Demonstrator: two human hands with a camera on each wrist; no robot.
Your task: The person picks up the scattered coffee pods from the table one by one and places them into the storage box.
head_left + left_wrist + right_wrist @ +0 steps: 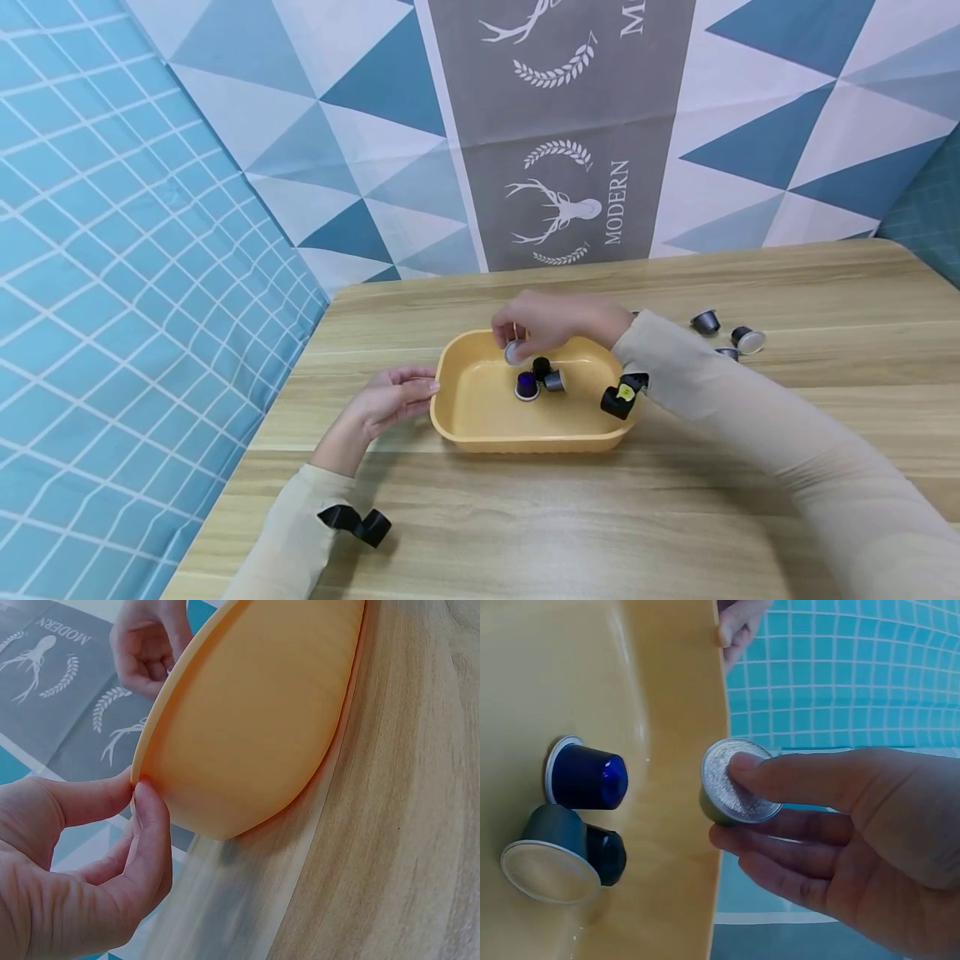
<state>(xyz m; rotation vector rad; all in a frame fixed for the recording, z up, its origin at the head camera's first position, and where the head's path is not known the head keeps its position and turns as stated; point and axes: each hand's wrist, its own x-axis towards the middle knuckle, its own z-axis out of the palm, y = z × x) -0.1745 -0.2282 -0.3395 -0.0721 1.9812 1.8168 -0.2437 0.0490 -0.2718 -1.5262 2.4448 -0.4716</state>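
A yellow plastic basin (487, 421) sits on the wooden table. My left hand (393, 396) pinches its left rim between thumb and fingers, as the left wrist view (97, 855) shows up close. Over the basin's far side, my right hand (536, 321) holds a coffee capsule (735, 780) between thumb and fingers, the thumb lying on its silvery foil lid. Inside the basin are a blue capsule (589, 778), a black capsule (606, 855) and a grey capsule (551, 851), grouped close together.
Several more capsules lie on the table (600, 517) to the right of the basin, among them a dark grey capsule (705, 322) and a capsule with a pale lid (748, 339). My right forearm partly covers that group. A patterned cloth (390, 150) hangs behind the table.
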